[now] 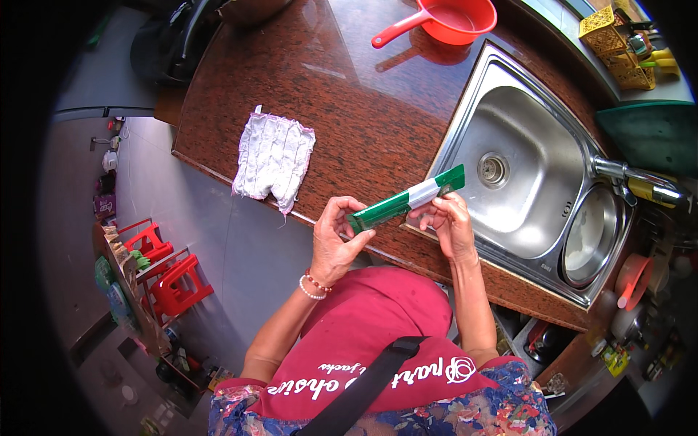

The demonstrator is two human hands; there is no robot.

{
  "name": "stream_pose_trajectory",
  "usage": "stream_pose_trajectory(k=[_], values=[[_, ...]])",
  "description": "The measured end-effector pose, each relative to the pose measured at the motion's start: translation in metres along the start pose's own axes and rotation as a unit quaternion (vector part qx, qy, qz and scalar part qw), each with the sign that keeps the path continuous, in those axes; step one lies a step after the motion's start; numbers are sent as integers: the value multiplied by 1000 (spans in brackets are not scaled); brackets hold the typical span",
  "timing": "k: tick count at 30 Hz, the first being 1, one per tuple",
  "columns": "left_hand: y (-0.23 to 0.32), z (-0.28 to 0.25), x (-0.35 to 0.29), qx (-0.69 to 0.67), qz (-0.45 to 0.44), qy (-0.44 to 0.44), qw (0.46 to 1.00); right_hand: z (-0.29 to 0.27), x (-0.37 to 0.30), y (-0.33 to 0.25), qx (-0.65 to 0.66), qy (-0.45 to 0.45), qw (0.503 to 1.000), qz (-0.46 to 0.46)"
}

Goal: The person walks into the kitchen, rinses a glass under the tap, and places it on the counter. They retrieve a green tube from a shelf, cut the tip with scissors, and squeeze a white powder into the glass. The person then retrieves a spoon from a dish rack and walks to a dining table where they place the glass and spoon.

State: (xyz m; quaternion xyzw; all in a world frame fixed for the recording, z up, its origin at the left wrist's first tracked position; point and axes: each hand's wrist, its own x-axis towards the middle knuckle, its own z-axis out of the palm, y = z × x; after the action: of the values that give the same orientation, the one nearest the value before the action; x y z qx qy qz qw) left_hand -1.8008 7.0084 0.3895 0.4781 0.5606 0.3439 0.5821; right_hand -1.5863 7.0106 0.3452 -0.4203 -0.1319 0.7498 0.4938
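Note:
Between my two hands is a long, narrow green packet [385, 208] with a white band round it, held tilted in front of my body at the counter's edge. My left hand [338, 238] pinches its left end between thumb and fingers. Near the white band, the curled fingers of my right hand [449, 221] grip the packet from below. What is inside the packet cannot be made out. A crumpled white cloth [275, 160] with a pink edge lies on the counter, left of and beyond my left hand.
A steel sink [520, 211] with a tap [643, 178] is set into the brown stone counter [363, 109] on the right. At the far side stands a red dipper [458, 20]. Yellow baskets [618, 51] sit at the far right; red stools [178, 283] are at the left.

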Motion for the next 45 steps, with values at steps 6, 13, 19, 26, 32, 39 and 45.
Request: stream_pose_trajectory(k=[6, 13, 19, 26, 32, 39, 45], values=[[2, 0, 1, -5, -4, -3, 1000, 5, 0, -3, 6, -2, 1000, -7], [1, 0, -1, -2, 8, -1, 1000, 4, 0, -2, 10, -11, 1000, -11], [1, 1, -3, -7, 36, 7, 999, 9, -1, -4, 0, -11, 1000, -6], [2, 4, -3, -19, 57, 16, 998, 10, 0, -5, 23, -23, 999, -8], [-7, 5, -3, -21, 103, 40, 994, 18, -4, -11, 21, -32, 999, -25], [-10, 8, -10, -9, 129, 62, 990, 18, -9, -12, 15, -52, 998, -32], [-11, 8, -23, 21, 163, 88, 982, 19, -11, -9, -1, -68, 998, -16]])
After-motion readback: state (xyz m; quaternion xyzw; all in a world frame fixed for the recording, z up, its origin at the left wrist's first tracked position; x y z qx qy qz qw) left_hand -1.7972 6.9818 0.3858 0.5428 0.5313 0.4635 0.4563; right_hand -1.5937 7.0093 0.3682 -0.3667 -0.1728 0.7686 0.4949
